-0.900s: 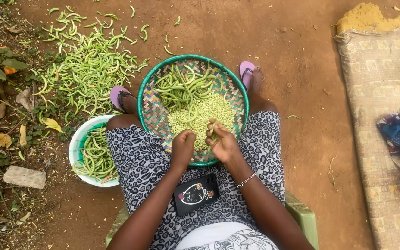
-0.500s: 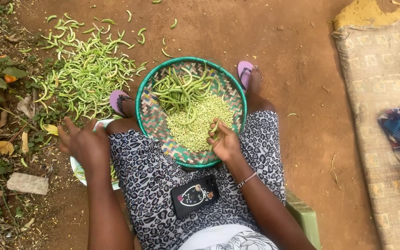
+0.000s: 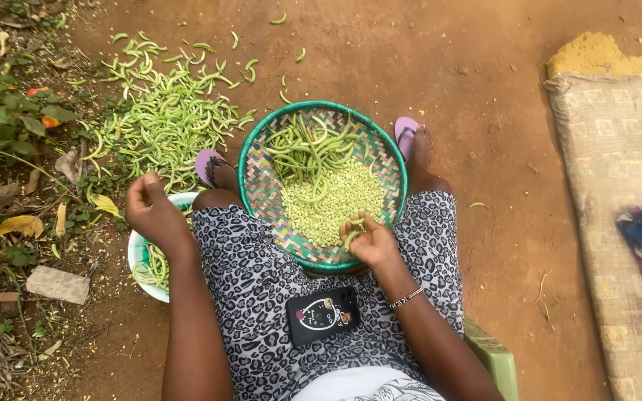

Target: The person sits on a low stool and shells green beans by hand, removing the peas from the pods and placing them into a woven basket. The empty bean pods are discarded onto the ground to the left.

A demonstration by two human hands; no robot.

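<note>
Bare red earth lies all around, with a woven mat (image 3: 618, 223) at the right edge, partly cut off. On the person's lap rests a woven basket (image 3: 261, 186) of shelled peas and whole pods. Her right hand (image 3: 369, 241) holds a green pod (image 3: 351, 238) at the basket's near rim, fingers curled round it; the pod's far end is hidden, its long axis slanting toward the basket's middle. Her left hand (image 3: 154, 215) hovers above a white bowl (image 3: 139, 256) of pods, loosely open, empty.
</note>
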